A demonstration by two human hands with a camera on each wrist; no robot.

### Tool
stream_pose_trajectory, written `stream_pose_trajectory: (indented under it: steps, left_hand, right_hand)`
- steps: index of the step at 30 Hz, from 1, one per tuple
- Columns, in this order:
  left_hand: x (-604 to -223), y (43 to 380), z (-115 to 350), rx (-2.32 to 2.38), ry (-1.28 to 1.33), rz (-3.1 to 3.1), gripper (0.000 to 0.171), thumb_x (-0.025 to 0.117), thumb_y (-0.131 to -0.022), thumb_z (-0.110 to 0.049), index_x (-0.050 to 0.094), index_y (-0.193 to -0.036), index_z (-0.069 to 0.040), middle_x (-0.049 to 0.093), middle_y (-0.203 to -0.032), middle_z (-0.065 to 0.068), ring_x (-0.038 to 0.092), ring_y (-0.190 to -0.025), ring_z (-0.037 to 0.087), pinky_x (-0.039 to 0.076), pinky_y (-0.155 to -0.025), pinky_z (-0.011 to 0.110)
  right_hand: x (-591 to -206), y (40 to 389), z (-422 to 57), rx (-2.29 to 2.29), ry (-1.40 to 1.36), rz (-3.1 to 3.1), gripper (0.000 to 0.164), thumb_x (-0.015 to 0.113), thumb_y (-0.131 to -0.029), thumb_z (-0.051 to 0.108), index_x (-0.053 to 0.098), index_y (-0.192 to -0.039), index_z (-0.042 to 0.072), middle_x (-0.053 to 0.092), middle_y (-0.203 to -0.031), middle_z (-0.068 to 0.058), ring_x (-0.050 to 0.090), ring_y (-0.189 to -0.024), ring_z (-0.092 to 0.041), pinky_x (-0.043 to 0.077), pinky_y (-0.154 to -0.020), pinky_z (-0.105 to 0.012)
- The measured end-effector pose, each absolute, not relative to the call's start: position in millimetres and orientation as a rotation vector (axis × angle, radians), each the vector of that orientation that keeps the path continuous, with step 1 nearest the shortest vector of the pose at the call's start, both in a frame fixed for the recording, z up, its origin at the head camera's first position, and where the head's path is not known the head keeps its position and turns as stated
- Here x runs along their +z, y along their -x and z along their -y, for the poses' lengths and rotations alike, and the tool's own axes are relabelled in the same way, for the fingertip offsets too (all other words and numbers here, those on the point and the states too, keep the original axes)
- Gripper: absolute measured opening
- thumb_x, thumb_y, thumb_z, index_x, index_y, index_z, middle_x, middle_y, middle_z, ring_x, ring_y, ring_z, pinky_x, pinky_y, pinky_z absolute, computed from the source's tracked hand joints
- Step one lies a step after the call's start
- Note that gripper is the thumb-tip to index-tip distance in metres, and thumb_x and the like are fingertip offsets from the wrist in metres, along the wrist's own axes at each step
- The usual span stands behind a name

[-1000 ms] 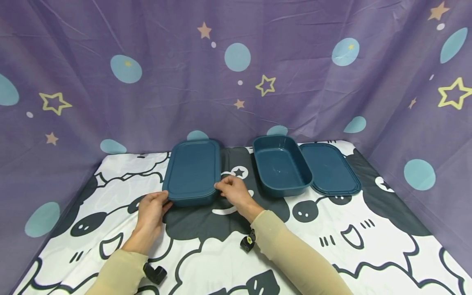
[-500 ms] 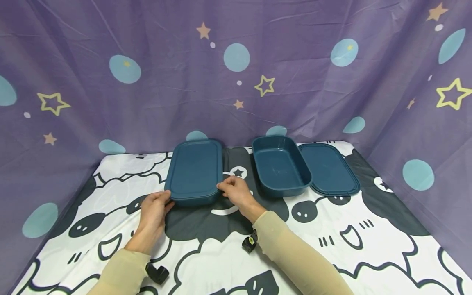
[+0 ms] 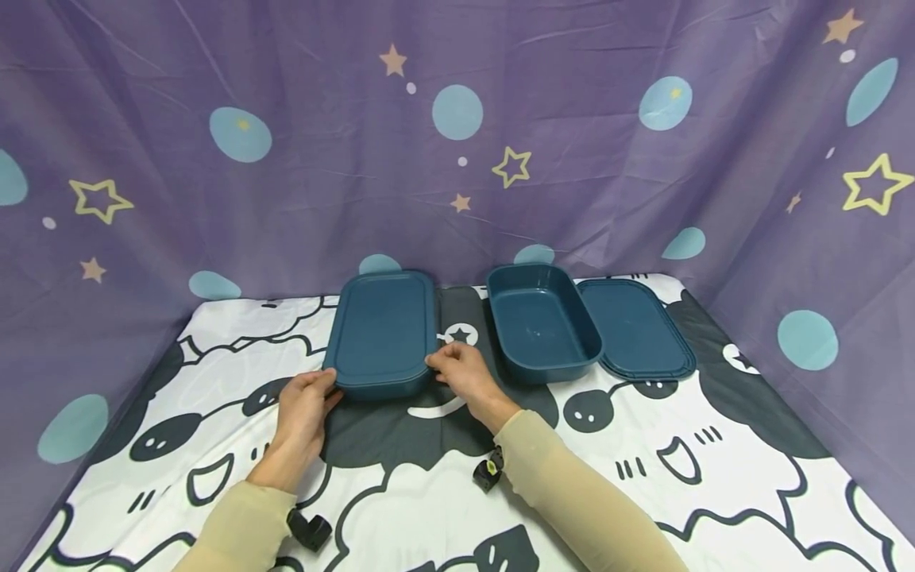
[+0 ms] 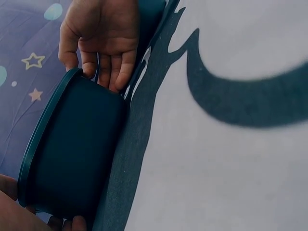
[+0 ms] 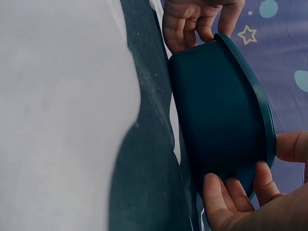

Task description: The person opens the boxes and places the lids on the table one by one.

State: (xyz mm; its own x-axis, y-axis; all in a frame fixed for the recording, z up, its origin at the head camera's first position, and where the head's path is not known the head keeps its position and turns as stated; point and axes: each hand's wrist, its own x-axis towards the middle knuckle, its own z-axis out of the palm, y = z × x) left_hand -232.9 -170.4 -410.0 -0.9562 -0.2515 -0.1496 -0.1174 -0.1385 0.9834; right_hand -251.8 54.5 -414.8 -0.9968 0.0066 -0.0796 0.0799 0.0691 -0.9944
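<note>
A dark blue rectangular food container (image 3: pixel 382 330) with its lid on sits left of centre in the head view. My left hand (image 3: pixel 302 413) holds its front-left corner, thumb at the lid's rim and fingers lower on the side. At the front-right corner, my right hand (image 3: pixel 466 377) pinches the edge in the same way. The right wrist view shows the right hand's thumb (image 5: pixel 291 147) against the lid edge, with its fingertips (image 5: pixel 262 173) on the container wall. In the left wrist view, the container's plain end wall (image 4: pixel 72 149) faces the camera between both hands.
To the right stands a matching open container (image 3: pixel 549 372), nothing inside it. Its flat blue lid (image 3: pixel 639 330) lies beside it, partly behind its right wall. A cartoon-print cloth (image 3: pixel 400 508) covers the table, and a purple curtain (image 3: pixel 322 199) hangs along the back and sides.
The lidded container has slid slightly to the right, with both hands keeping their hold at its front corners. The open container and loose lid stay in place; the head view shifts a little.
</note>
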Motion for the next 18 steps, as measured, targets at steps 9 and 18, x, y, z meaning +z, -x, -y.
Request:
stream_pose_trajectory:
  steps: [9,18]
  left_hand:
    - [-410,234,166,-2.265,-0.427,2.004,0.015,0.054,-0.096,-0.009,0.046,-0.098,0.004,0.043,-0.109,0.011,0.057,-0.084,0.005,0.048,-0.092,0.033]
    - [-411,234,159,-2.255,-0.414,2.001,0.016,0.054,-0.095,-0.007,0.047,-0.099,0.006,0.044,-0.109,0.012,0.058,-0.083,0.003,0.050,-0.088,0.031]
  right_hand:
    - [-415,252,-59,-2.136,-0.086,-2.243,0.012,0.066,-0.085,0.012,0.059,-0.084,0.002,0.059,-0.091,-0.007,0.059,-0.085,-0.016,0.053,-0.079,-0.032]
    - [-416,253,-64,-2.144,-0.078,-2.237,0.011,0.063,-0.086,0.010,0.059,-0.083,0.001,0.061,-0.096,-0.010,0.060,-0.090,-0.017,0.053,-0.082,-0.035]
